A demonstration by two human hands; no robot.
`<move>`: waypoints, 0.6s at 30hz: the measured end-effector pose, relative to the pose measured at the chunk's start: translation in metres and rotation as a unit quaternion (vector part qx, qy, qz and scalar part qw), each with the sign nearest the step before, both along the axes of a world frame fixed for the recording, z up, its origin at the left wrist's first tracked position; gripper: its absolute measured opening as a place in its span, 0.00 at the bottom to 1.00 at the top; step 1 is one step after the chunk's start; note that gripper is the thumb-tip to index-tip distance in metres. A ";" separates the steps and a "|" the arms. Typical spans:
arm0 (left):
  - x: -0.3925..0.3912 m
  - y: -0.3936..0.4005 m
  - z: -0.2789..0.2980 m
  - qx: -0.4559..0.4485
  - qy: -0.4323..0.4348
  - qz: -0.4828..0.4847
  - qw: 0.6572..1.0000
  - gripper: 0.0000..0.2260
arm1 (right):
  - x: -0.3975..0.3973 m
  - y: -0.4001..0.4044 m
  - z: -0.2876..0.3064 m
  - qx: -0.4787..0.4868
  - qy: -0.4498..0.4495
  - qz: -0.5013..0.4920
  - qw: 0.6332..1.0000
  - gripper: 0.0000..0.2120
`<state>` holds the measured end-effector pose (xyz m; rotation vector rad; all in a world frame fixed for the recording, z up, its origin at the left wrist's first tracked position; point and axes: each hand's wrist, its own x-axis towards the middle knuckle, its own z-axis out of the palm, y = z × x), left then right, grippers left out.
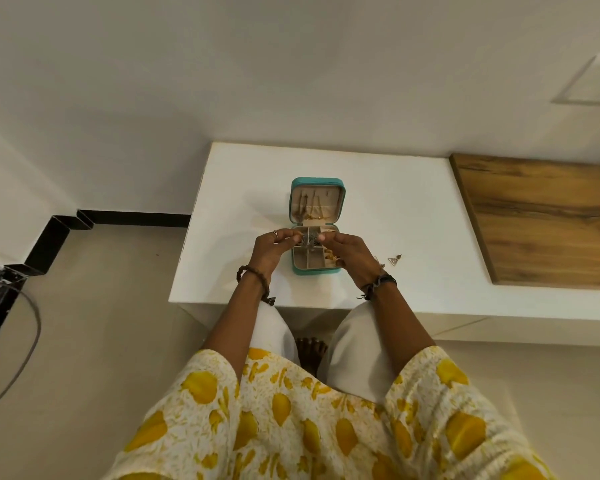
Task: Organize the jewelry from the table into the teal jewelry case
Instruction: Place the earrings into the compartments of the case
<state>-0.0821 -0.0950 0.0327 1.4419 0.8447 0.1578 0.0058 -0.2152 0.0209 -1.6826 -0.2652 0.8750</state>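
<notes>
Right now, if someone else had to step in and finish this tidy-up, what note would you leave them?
Left hand and right hand: together pinching a small dark silver jewelry piece above the open teal jewelry case on the white table.
Done: chains hang in the lid; gold pieces lie in a right compartment.
Left: place the held piece; a triangular earring lies on the table, right of the case.

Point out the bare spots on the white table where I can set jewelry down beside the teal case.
Bare white table lies left of the teal jewelry case, behind its open lid, and between the case and the wooden panel. It is crowded over the case tray, where both hands pinch a silver piece, and near the triangular earring.
</notes>
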 end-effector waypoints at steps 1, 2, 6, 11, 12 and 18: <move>0.000 0.000 -0.001 0.000 0.001 -0.001 1.000 0.13 | 0.000 0.000 0.000 -0.001 0.001 -0.001 1.000 0.15; 0.000 0.001 -0.002 -0.001 0.002 0.000 1.000 0.13 | -0.001 0.000 -0.001 0.000 0.000 -0.002 1.000 0.15; -0.002 0.003 -0.004 0.000 0.000 0.000 1.000 0.13 | -0.002 0.002 -0.004 -0.002 -0.005 -0.001 1.000 0.15; -0.002 0.007 -0.012 0.008 0.020 -0.013 1.000 0.13 | -0.002 0.005 -0.009 -0.011 -0.004 -0.002 1.000 0.13; -0.003 0.008 -0.013 0.009 0.027 -0.018 0.999 0.13 | -0.002 0.005 -0.010 -0.014 -0.004 -0.002 1.000 0.13; -0.005 0.017 -0.023 0.011 0.043 -0.029 0.999 0.13 | 0.000 0.007 -0.014 -0.029 -0.008 0.002 1.000 0.12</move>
